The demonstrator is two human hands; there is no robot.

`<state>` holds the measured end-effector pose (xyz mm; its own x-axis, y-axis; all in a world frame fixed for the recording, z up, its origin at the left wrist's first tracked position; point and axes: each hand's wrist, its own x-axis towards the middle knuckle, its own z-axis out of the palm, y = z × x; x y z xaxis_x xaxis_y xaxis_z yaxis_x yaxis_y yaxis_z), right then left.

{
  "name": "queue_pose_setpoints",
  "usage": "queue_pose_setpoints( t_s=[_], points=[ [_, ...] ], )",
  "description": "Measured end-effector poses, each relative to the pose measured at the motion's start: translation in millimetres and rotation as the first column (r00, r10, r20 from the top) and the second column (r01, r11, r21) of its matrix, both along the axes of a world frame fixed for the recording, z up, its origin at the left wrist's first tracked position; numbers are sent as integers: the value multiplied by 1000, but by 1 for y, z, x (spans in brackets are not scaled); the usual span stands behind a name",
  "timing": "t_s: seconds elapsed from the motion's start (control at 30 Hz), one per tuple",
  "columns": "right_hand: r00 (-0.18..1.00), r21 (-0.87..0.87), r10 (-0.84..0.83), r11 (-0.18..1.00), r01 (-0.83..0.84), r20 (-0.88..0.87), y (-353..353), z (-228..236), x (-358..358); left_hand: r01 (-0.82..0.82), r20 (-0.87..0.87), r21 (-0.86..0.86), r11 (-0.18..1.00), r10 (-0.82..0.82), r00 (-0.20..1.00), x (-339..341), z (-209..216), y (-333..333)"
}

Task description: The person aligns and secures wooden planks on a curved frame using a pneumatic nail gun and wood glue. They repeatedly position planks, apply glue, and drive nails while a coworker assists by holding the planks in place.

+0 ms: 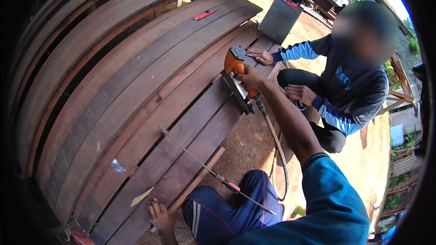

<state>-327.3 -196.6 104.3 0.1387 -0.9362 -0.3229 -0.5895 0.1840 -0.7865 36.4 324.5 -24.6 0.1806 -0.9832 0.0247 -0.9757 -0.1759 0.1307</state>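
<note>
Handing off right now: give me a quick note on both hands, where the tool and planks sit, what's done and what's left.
Right hand: closed on the orange nail gun, nose against the far end of the dark planks; its air hose trails back by the knee.
Left hand: fingers rest on the planks' near edge, holding nothing.
A co-worker's hand steadies the far end.
A thin metal rod lies across the boards.
Done: planks laid side by side.
Left: cannot tell how many fastenings are in.
</note>
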Motion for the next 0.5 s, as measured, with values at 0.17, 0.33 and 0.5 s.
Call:
queue_pose_setpoints(
  t_s=[0.17, 0.33, 0.5],
  points=[
    [999, 28, 22, 999, -23, 25, 1, -2, -3, -3, 15, -63, 998, 4, 1000, -5, 5, -6],
    [998, 22, 69, 997, -69, 10, -5, -5, -9, 17, 3, -86, 996, -17, 1000, -6, 7, -8],
    [990, 75, 78, 995, -70, -114, -6, -1, -8, -6, 4, -52, 999, 6, 1000, -8, 8, -9]
  ],
)
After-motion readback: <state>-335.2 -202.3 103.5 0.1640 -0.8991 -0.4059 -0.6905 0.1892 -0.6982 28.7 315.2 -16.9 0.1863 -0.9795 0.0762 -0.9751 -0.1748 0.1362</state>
